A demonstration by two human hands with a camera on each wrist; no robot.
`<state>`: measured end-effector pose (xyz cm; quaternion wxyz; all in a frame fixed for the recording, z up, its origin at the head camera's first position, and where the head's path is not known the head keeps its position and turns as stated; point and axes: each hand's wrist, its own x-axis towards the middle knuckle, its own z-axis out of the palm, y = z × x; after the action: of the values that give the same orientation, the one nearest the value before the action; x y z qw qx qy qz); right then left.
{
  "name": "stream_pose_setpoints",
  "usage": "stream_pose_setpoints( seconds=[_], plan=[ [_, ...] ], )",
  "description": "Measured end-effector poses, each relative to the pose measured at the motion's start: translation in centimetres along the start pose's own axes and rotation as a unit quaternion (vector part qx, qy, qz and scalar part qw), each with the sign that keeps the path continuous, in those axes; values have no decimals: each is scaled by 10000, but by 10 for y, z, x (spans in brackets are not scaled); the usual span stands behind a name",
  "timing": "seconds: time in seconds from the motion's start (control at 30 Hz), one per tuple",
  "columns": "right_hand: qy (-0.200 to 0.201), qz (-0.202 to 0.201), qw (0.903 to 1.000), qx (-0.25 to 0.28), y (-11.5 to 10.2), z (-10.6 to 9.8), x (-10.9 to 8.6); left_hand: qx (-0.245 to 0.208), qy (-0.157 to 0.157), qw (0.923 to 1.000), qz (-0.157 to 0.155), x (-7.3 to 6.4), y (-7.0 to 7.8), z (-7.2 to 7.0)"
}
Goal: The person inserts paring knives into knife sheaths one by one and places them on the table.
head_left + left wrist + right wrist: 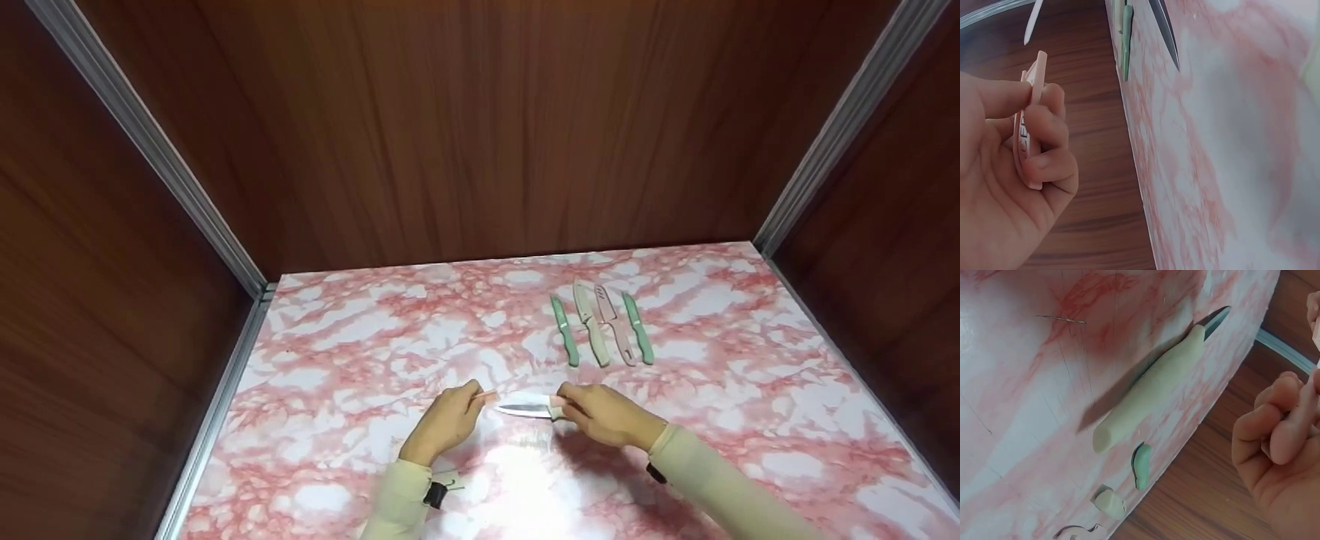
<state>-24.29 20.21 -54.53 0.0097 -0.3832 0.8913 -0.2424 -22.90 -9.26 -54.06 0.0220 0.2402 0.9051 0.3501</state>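
My left hand pinches a small pink blade cover with lettering on its side, thumb against curled fingers. Opposite it, my right hand grips the pink handle of a knife whose white blade points left toward the cover. In the left wrist view the white tip is apart from the cover. Below the hands, a cream-handled knife lies on the table with its bare steel blade pointing left. The right hand partly hides its handle in the head view.
Toward the back right lie two green knives, a cream knife and a pink knife, side by side. A pale item is partly hidden by the left cuff. Wooden panels enclose the marbled table.
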Motion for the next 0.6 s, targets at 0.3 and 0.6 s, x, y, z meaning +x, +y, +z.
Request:
stream_pose_setpoints(
  seconds=[0.3,0.6],
  plan=[
    [162,-20,9997,-189,-1,-4,3,8,103,9999,45,2,4,6],
    [261,-56,9994,-215,-4,-9,7,-9,63,10000,51,1,7,7]
  ],
)
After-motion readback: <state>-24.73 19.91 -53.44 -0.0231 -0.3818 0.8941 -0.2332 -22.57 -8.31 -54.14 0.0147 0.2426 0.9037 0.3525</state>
